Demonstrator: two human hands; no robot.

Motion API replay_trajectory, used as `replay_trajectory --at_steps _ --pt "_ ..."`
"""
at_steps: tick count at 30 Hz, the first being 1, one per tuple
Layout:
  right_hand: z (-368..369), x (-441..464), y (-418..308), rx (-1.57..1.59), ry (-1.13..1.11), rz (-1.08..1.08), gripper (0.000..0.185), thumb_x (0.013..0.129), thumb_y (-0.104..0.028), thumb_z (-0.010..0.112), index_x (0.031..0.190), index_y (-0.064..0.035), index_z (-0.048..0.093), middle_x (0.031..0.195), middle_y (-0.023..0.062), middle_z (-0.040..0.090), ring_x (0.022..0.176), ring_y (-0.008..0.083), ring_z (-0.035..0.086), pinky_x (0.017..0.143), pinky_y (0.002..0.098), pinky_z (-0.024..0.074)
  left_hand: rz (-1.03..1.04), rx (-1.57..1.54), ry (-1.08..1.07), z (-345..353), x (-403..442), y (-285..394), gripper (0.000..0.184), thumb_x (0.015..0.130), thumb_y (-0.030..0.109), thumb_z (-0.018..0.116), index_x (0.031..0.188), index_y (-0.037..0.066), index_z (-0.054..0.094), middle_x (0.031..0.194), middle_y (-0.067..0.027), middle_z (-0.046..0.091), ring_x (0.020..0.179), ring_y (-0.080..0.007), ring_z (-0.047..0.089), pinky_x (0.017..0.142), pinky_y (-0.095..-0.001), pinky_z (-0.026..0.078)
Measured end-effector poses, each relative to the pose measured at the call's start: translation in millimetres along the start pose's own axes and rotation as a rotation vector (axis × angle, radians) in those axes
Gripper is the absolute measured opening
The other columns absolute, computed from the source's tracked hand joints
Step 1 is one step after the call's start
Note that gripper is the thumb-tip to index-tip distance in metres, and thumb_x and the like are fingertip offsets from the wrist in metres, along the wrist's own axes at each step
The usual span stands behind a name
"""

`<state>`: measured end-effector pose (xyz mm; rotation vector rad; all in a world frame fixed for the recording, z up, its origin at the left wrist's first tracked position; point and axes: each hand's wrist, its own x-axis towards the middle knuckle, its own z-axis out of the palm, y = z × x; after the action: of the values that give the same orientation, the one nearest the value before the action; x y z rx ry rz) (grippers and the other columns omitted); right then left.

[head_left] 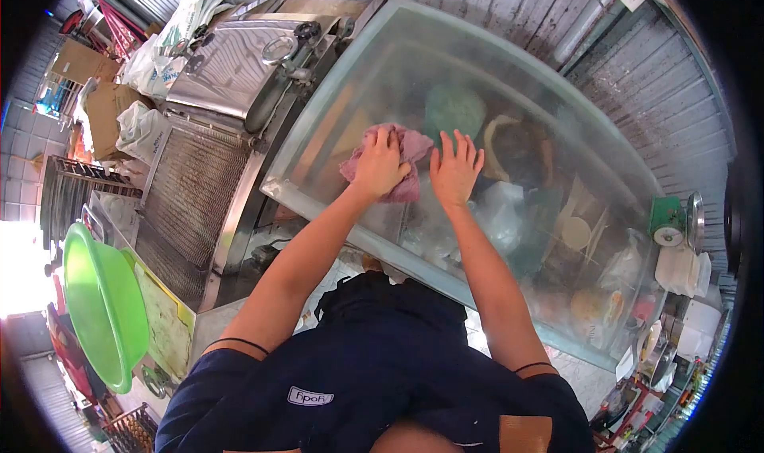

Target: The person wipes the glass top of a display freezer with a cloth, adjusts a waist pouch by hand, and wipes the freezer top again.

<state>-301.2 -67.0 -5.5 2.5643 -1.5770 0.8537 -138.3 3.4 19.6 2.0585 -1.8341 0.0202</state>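
Observation:
A wide glass case (382,75) with a pale green rim spreads out in front of me, its top cloudy. On its left part lies a crumpled pink cloth (408,146). My left hand (380,167) presses down on this cloth, fingers bent into it. Just to the right, my right hand (456,171) rests on the glass with its fingers spread and nothing in it. Through the glass show a green bag (454,112), white plastic bags (503,214) and a round pale item (575,233), all blurred.
A metal grill machine (191,182) stands left of the case. A bright green basin (103,306) is at the lower left. A green scale (667,221) and white foam boxes (680,270) are at the right. Corrugated metal wall runs behind.

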Motion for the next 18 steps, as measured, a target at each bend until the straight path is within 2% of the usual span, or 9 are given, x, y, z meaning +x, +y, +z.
replay_trajectory --at_steps 4,7,10,12,16,18 --pt "0 0 1 0.005 0.004 0.001 0.041 0.095 -0.031 0.060 0.133 -0.0175 0.059 0.141 0.0058 0.051 0.136 0.0289 0.043 0.116 0.0578 0.0242 -0.026 0.027 -0.014 -1 1 3 0.071 0.076 0.031 0.071 0.129 -0.014 0.053 0.128 -0.0216 0.048 0.115 -0.0408 0.050 0.101 -0.0435 0.046" --pt "1 0 1 0.010 0.013 -0.004 0.041 0.094 -0.032 0.060 0.133 -0.0174 0.059 0.141 0.0060 0.051 0.136 0.0290 0.043 0.116 0.0579 0.0241 0.028 0.007 -0.036 -9 -26 4 0.071 0.076 0.031 0.071 0.128 -0.014 0.053 0.126 -0.0213 0.050 0.115 -0.0407 0.050 0.100 -0.0432 0.047" --pt "1 -1 2 0.003 0.002 -0.004 0.042 0.094 -0.032 0.060 0.133 -0.0172 0.059 0.141 0.0060 0.051 0.136 0.0290 0.043 0.116 0.0582 0.0243 0.016 -0.079 -0.143 -12 -34 -2 0.069 0.079 0.029 0.069 0.131 -0.013 0.051 0.129 -0.0242 0.046 0.121 -0.0433 0.045 0.103 -0.0460 0.044" --pt "1 -2 1 0.006 0.001 0.000 0.042 0.094 -0.032 0.061 0.133 -0.0171 0.059 0.141 0.0060 0.051 0.136 0.0291 0.043 0.116 0.0583 0.0245 -0.036 0.034 -0.044 -6 -14 -8 0.070 0.076 0.031 0.071 0.127 -0.013 0.053 0.125 -0.0213 0.049 0.115 -0.0400 0.050 0.096 -0.0439 0.049" --pt "0 0 1 0.012 0.015 -0.006 0.041 0.094 -0.031 0.061 0.132 -0.0168 0.060 0.141 0.0064 0.051 0.135 0.0294 0.043 0.115 0.0586 0.0252 -0.111 0.041 -0.055 -1 6 -12 0.070 0.074 0.031 0.072 0.126 -0.013 0.053 0.123 -0.0212 0.049 0.113 -0.0396 0.051 0.096 -0.0444 0.049" --pt "2 2 -1 0.013 0.023 -0.017 0.041 0.094 -0.031 0.061 0.132 -0.0168 0.060 0.141 0.0064 0.052 0.135 0.0296 0.044 0.115 0.0586 0.0253 -0.059 0.038 -0.035 -4 -10 -9 0.070 0.074 0.031 0.072 0.126 -0.013 0.053 0.124 -0.0212 0.048 0.112 -0.0397 0.051 0.096 -0.0448 0.048"
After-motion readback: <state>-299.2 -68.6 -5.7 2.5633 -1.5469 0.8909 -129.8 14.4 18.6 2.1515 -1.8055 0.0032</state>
